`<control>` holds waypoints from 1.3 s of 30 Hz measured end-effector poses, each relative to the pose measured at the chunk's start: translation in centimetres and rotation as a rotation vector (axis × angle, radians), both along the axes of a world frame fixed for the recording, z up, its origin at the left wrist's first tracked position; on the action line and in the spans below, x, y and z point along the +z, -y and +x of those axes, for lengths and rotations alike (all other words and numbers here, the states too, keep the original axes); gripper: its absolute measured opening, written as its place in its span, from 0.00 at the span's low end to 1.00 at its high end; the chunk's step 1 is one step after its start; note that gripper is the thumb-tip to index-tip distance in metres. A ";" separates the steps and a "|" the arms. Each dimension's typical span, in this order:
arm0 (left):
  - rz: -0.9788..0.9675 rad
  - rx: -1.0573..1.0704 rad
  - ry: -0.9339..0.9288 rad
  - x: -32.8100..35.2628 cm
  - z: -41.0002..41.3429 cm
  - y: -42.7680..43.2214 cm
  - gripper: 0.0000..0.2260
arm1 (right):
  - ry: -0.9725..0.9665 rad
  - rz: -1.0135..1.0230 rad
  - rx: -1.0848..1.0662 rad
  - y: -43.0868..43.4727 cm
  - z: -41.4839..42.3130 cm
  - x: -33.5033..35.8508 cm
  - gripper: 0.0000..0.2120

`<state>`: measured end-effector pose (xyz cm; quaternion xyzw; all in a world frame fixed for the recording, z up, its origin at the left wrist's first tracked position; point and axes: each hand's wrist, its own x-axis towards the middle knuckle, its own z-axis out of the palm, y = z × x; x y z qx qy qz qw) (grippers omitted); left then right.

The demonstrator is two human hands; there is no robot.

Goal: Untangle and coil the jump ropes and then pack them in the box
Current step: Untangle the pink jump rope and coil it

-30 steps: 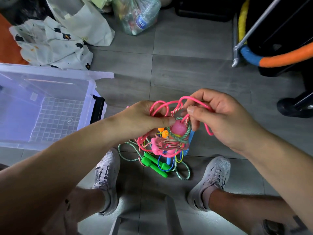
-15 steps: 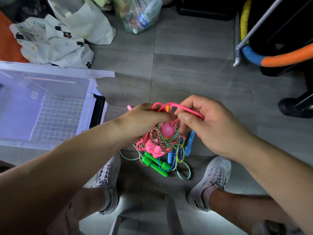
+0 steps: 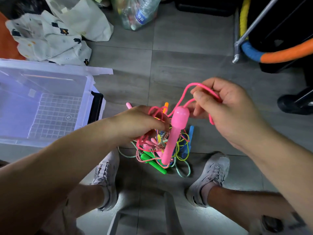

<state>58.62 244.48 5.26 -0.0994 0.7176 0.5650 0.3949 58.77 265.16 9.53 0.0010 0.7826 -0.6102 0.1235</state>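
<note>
My right grip (image 3: pixel 225 109) pinches the pink rope (image 3: pixel 193 83), left grip (image 3: pixel 137 122) clutches the tangle (image 3: pixel 160 148) over the floor (image 3: pixel 194 65) by the box (image 3: pixel 91 85); yanking could cinch knots around the dangling pink handle (image 3: pixel 176 128).

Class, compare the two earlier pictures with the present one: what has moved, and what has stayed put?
The right hand, pinching the pink cord, pulled up and rightward, drawing the pink handle head free of the tangle. The left hand still grips the tangle; the box has not moved.
</note>
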 end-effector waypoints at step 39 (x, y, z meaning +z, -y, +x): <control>0.259 -0.036 0.068 1.5 2.1 -0.3 0.24 | 0.397 -0.256 -0.062 0.9 -1.4 -0.7 0.03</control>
